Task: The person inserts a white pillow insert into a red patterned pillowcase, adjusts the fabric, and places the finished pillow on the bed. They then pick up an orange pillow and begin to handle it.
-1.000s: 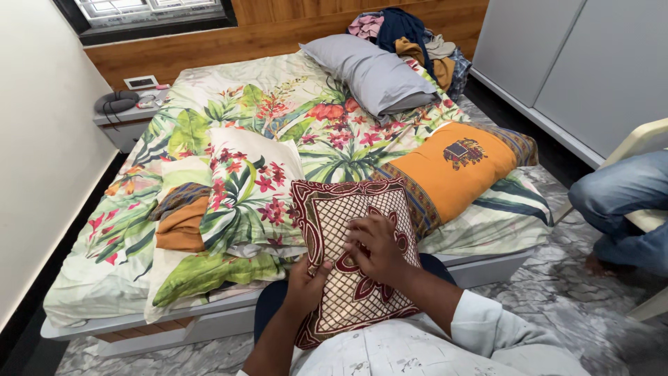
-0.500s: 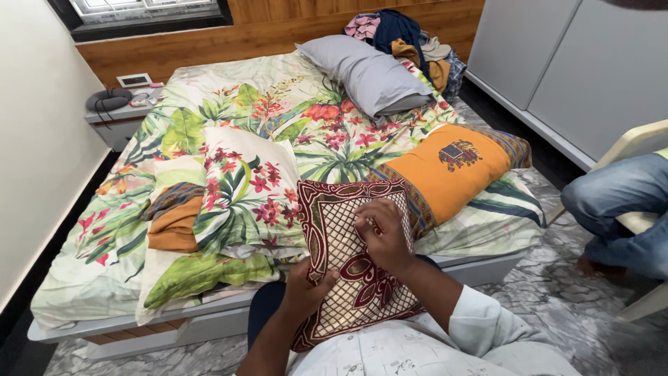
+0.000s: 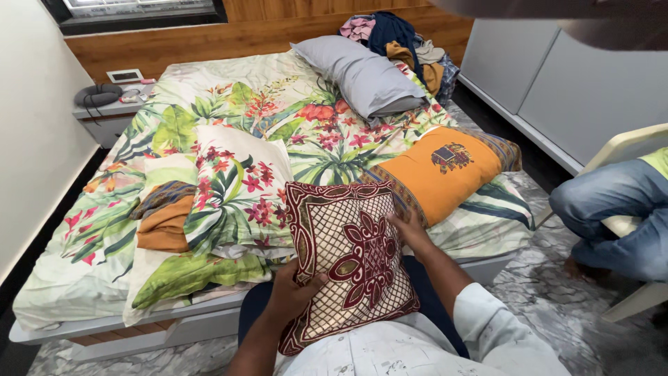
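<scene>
Maroon patterned cushion [image 3: 351, 261] propped tilted against the torso at the near edge of the bed [image 3: 83, 292], top corner just touching the floral pillow [image 3: 236, 188]; left hand [image 3: 289, 292] pinching the cushion's left edge, thumb on the front face. Right hand [image 3: 410, 233] at the upper right edge with fingers tucked behind, so cannot tell for sure whether that grip is pressed closed or merely resting. Best handled by holding both side edges evenly, keeping the cover taut and square, and staying clear of the orange pillow [image 3: 442, 174] just beside.
</scene>
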